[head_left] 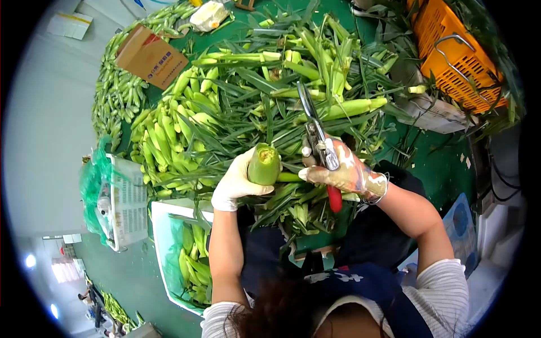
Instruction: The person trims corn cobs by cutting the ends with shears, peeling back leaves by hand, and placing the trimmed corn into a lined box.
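My left hand point(232, 181), in a white glove, is closed around an ear of corn point(264, 169) in its green husk, the cut end turned up. In my right hand point(350, 172), in a stained glove, sits a pair of pruning shears point(315, 125). Their metal blades point up and away, and one red handle shows below the palm. The shears are to the right of the ear, apart from it. Beneath both hands lies a heap of leafy corn point(253, 90) with long dark leaves.
Trimmed ears point(169, 135) lie left of the heap. A foam box point(163, 248) holding ears stands beside my left forearm, and a white crate point(128, 197) with green netting is further left. A cardboard box point(152, 56) lies behind. An orange crate point(459, 59) stands at far right.
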`<state>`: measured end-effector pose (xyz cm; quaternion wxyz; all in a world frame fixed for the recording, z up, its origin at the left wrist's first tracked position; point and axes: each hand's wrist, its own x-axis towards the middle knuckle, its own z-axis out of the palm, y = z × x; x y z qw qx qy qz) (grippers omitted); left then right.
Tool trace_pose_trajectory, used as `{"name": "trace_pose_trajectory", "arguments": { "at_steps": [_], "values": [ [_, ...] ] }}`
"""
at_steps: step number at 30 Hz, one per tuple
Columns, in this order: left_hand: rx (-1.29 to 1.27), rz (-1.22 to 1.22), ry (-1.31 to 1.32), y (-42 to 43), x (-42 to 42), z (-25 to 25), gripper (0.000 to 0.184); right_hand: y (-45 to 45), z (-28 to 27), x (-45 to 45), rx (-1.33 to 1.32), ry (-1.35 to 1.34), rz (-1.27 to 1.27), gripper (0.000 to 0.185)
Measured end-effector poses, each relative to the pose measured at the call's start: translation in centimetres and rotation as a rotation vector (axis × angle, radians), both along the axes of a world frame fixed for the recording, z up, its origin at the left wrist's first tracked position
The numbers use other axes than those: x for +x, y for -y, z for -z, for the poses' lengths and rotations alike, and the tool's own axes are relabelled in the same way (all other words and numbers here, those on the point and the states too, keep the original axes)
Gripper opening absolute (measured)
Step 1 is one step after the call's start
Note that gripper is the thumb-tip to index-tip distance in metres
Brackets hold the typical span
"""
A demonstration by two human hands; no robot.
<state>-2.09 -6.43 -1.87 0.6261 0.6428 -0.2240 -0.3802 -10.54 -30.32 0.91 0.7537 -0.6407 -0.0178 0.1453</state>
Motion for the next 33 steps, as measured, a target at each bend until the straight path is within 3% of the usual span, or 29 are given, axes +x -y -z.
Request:
{"name": "trace_pose_trajectory", "arguments": {
  "at_steps": [8, 12, 14, 16, 17, 18, 20, 21, 22, 24, 26, 27, 28, 29, 31, 32, 33],
  "values": [
    [0.039, -0.017, 0.03, -0.2, -0.1, 0.4, 0.067, -0.1, 0.8, 0.0, -0.258, 0.079, -0.065, 0.058],
    [0.027, -0.073, 0.033, -0.1, -0.2, 0.5, 0.065, -0.2, 0.3, -0.4, -0.451, 0.196, -0.054, 0.048],
    [0.046, -0.073, 0.039, -0.1, -0.1, 0.7, 0.066, -0.2, 0.3, -0.5, -0.537, 0.212, -0.056, 0.053],
    [0.124, -0.113, 0.146, 0.4, -0.1, 0.1, 0.064, 0.0, 0.9, -0.4, -0.671, 0.185, -0.03, 0.073],
    [0.091, -0.208, 0.23, 0.5, -0.3, 0.7, 0.06, -0.2, 0.0, -0.2, -0.756, 0.066, -0.008, 0.075],
    [0.055, -0.334, 0.148, 0.5, -0.5, 2.6, 0.052, -0.6, -0.7, 0.1, -0.84, -0.028, -0.002, 0.078],
    [-0.034, -0.644, -0.329, 0.1, -0.8, 5.3, 0.037, -0.1, 1.3, 0.5, -0.83, 0.054, 0.094, 0.078],
    [-0.195, -0.786, -0.489, -0.5, -0.6, 7.6, 0.034, 0.5, 3.8, 1.0, -0.532, 0.025, 0.126, 0.063],
    [-0.335, -0.812, -0.707, -1.8, -0.6, 7.7, 0.03, 1.4, 5.6, 1.7, -0.534, -0.043, 0.157, 0.045],
    [-0.549, -0.972, -0.782, -4.9, -1.5, 6.3, 0.028, 0.5, 4.1, 1.5, -0.288, -0.078, 0.219, 0.031],
    [-0.687, -1.105, -0.576, -11.1, -0.4, 4.1, 0.028, 0.9, 5.8, 2.0, -0.292, -0.057, 0.233, 0.032],
    [-0.75, -1.322, -0.505, -14.7, 1.3, 1.5, 0.034, 0.7, 5.6, 1.9, -0.304, -0.051, 0.218, 0.032],
    [-0.701, -1.536, -0.413, -19.4, 3.5, -1.4, 0.043, 0.5, 5.4, 1.7, -0.318, -0.05, 0.206, 0.032],
    [-0.497, -1.384, 0.159, -25.5, 4.7, -3.4, 0.057, 0.5, 5.9, 1.7, -0.274, -0.065, 0.171, 0.031],
    [-0.369, -1.795, 0.145, -36.9, 7.9, -10.0, 0.064, -0.6, 5.4, 1.2, -0.258, -0.084, 0.139, 0.031],
    [-0.318, -2.09, 0.152, -37.7, 6.9, -15.1, 0.064, -0.7, 6.0, 1.3, -0.224, -0.094, 0.128, 0.031],
    [-0.273, -2.054, 0.219, -41.4, 7.5, -16.4, 0.054, -0.7, 7.2, 2.0, -0.216, -0.068, 0.161, 0.031]
  ]
}}
